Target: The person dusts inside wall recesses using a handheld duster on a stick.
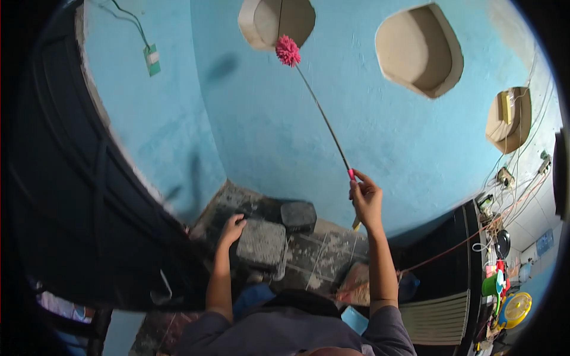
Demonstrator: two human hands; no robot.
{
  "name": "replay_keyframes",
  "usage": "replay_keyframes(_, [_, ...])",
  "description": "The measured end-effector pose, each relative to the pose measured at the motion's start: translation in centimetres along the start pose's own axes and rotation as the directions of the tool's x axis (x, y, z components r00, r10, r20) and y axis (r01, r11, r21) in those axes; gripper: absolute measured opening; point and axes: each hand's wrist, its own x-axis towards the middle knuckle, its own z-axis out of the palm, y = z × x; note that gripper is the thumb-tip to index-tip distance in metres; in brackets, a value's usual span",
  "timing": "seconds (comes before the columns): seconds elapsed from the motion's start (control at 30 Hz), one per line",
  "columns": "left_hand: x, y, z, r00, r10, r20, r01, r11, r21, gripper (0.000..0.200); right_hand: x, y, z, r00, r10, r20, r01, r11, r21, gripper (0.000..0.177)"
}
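In my right hand (367, 199) is a long thin duster (325, 115), its pink handle between my fingers. The rod slants up and left across the blue wall (255, 136). Its fluffy pink head (288, 51) is at the lower edge of a cream-lined recess (252, 24). Low on the left, my left hand (231, 230) hangs with loosely bent fingers and nothing in it. It overlaps the left edge of a grey textured box (261, 242) below.
A dark block (298, 216) stands by the wall's foot on worn tiles (329, 255). Two more recesses (415, 50) (509, 121) open on the right. A black door (65, 178) fills the left. Hanging cables (525, 142) and a dark cabinet (442, 249) are at right.
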Motion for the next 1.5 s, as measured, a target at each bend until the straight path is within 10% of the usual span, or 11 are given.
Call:
replay_keyframes(0.27, [8.9,-3.5,-7.5,0.970,-0.244,-0.013,0.242,0.967,-0.074,0.038,18.6,-4.6,11.8,0.965,-0.264,-0.004,0.234,0.863,-0.447,0.024])
replay_keyframes(0.4, [12.1,-5.8,-11.3,0.966,-0.258,0.003,0.258,0.962,-0.086,0.038,31.5,-6.0,15.0,0.769,-0.638,-0.030,0.391,0.508,-0.767,0.026])
replay_keyframes(0.53, [14.0,-6.4,-13.5,0.949,-0.317,-0.001,0.317,0.948,0.013,0.039,38.0,-7.8,17.5,0.833,-0.548,-0.074,0.253,0.497,-0.830,0.029])
replay_keyframes(0.73, [16.4,-12.2,-14.5,0.949,-0.314,0.014,0.315,0.948,-0.055,0.038,37.7,-2.5,18.8,0.939,-0.167,0.299,0.341,0.376,-0.862,0.028])
replay_keyframes(0.93, [16.5,-11.6,-15.2,0.917,-0.396,0.049,0.399,0.915,-0.057,0.035,37.6,-9.3,18.4,0.882,-0.469,0.035,0.167,0.244,-0.955,0.027])
replay_keyframes(1.17, [19.0,-14.4,-12.7,0.941,-0.321,0.104,0.330,0.940,-0.087,0.038,36.5,-11.1,18.6,0.909,-0.285,0.303,0.378,0.262,-0.888,0.023])
replay_keyframes(1.5, [16.5,-12.9,-12.4,0.945,-0.305,0.117,0.313,0.948,-0.060,0.037,37.4,-10.2,20.4,0.919,-0.364,0.149,0.238,0.213,-0.948,0.029])
